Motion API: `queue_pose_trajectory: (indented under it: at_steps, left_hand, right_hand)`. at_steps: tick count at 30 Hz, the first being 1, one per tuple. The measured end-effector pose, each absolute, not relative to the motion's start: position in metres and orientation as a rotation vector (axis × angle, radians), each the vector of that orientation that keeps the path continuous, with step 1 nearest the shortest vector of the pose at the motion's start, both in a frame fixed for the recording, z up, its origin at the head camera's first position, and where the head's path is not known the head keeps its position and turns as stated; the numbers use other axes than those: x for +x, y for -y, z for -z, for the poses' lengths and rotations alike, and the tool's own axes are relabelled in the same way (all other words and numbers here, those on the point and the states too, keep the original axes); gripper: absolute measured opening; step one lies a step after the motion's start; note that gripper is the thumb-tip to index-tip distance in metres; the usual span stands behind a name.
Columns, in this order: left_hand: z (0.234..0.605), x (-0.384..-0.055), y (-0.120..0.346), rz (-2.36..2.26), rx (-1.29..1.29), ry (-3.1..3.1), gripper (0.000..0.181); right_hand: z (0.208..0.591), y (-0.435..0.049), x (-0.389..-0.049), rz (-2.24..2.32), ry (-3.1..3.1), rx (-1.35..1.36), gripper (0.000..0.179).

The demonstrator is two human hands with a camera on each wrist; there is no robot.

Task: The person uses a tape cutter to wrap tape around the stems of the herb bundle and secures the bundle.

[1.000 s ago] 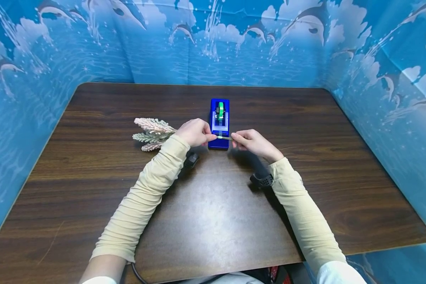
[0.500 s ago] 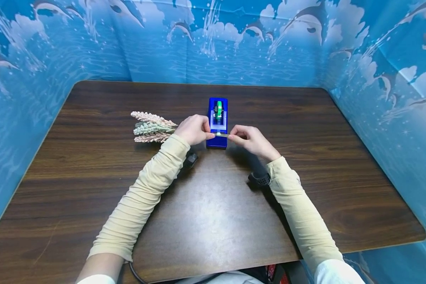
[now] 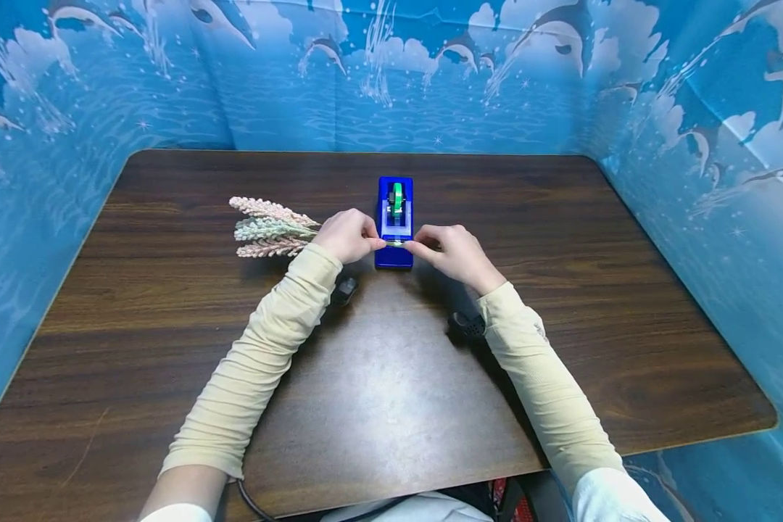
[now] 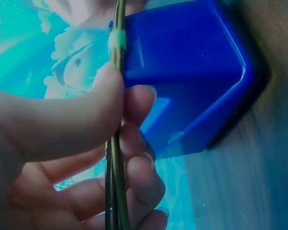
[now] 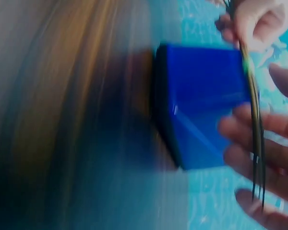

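Note:
A bunch of artificial flowers (image 3: 270, 228), pink and pale green spikes on thin stems, lies crosswise with its heads to the left. My left hand (image 3: 347, 235) pinches the stems (image 4: 116, 163) between thumb and fingers. A light green band (image 4: 117, 40) circles the stems just beyond my left thumb. My right hand (image 3: 453, 252) is at the stem ends; in the right wrist view its thumb stands apart from the stems while its spread fingers (image 5: 240, 158) lie behind them. Just behind the stems stands a blue tape dispenser (image 3: 394, 210) with a green tape roll (image 3: 398, 196).
Everything is on a dark wood-grain table (image 3: 391, 377). A blue curtain (image 3: 431, 80) with dolphins hangs along its back and sides. Black wrist devices, one of them a camera housing (image 3: 344, 290), hang under the forearms. A black cable (image 3: 254, 502) runs by the left forearm.
My right hand has slid left along the stems, closer to my left hand, and its thumb and fingers have parted from their pinch. The flower heads have turned slightly. The head view has shifted a little.

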State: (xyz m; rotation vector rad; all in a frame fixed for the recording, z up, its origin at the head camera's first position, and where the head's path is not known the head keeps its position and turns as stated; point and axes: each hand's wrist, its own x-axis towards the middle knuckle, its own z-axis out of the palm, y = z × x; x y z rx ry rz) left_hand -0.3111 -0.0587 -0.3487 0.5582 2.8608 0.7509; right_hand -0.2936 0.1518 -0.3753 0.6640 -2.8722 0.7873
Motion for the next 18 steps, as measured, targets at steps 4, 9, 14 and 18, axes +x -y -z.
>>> queue_pose_trajectory:
  at_steps: [4, 9, 14, 18]
  left_hand:
    - [0.35, -0.31, 0.058, -0.76, 0.564, -2.87, 0.02]
    - [0.352, -0.311, 0.058, -0.762, 0.586, -2.875, 0.02]
    - [0.353, -0.311, 0.059, -0.728, 0.586, -2.881, 0.021]
    - [0.354, -0.311, 0.059, -0.716, 0.586, -2.87, 0.021]
  right_hand:
    - [0.374, -0.139, -0.294, -0.729, 2.886, 0.469, 0.039]
    - [0.371, -0.131, -0.298, -0.749, 2.994, 0.306, 0.047]
    - [0.361, -0.128, -0.302, -0.915, 3.143, 0.167, 0.047]
    - [0.358, -0.125, -0.302, -0.919, 3.194, 0.115, 0.046]
